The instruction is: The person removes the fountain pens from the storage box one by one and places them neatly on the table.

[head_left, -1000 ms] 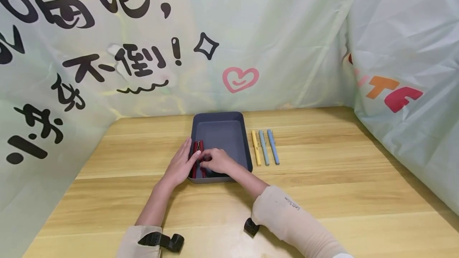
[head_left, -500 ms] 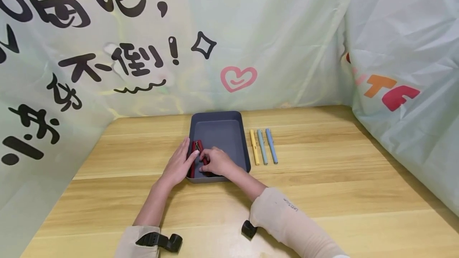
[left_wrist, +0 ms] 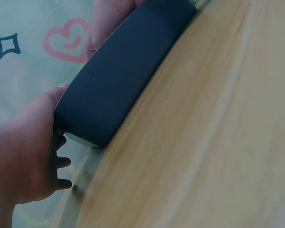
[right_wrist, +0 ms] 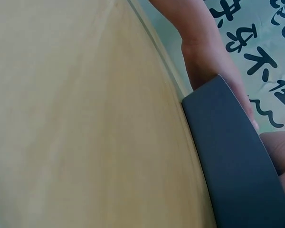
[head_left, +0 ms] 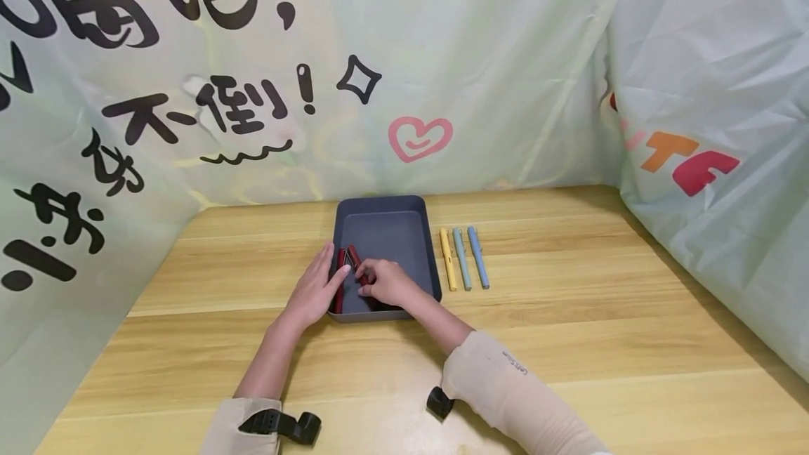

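The right hand [head_left: 387, 284] covers the lower end of a slim dark red pen [head_left: 356, 255]; the left thumb hides part of a second slim dark red pen [head_left: 340, 296]; in both wrist views the wall of the rectangular dark grey-blue tray [head_left: 401, 237] blocks sight of these pens, and the frame's edge crops the right hand.

The tray sits on a pale wood-grain table [head_left: 556, 321]; at its 3 o'clock lie a yellow pen [head_left: 449, 262], a grey-teal pen [head_left: 463, 260] and a blue pen [head_left: 478, 258], side by side and apart.

The right hand, inside the tray at 6 o'clock, pinches the first red pen, whose visible end points to 11 o'clock; the left hand [head_left: 314, 291], fingers straight, rests against the tray at 8 o'clock; the second red pen lies along the left wall, at the right hand's 9 o'clock.
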`<state>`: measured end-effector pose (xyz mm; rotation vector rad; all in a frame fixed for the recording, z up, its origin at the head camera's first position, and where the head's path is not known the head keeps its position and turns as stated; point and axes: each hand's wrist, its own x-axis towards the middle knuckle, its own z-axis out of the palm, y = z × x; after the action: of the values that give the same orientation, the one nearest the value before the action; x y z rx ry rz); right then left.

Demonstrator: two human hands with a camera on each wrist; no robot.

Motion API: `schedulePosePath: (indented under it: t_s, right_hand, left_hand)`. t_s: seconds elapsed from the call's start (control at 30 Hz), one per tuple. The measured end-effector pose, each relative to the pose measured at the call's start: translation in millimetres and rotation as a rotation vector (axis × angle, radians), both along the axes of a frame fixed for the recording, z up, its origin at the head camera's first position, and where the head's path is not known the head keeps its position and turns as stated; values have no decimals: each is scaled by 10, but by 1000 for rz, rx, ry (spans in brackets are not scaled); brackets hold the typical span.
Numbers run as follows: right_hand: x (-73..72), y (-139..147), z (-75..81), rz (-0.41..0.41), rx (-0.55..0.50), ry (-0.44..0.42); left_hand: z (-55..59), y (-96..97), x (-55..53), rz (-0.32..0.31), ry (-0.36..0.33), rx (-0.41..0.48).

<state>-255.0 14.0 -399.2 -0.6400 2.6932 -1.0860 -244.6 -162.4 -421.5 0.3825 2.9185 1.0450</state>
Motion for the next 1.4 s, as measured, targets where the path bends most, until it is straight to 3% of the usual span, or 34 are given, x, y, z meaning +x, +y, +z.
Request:
schedulePosePath:
  t_s: [0.47,0.77,1.4]
  right_hand:
    - [-33,65,-4,-49,-132,-153]
    - [-28,104,0,-82,-315,-301]
    - [7,128,46,-123,-342,-317]
  left_hand:
    - [0,7,-4,-1,17,-15]
    - [3,8,2,6,13,-16]
    - [5,8,3,15,5,-12]
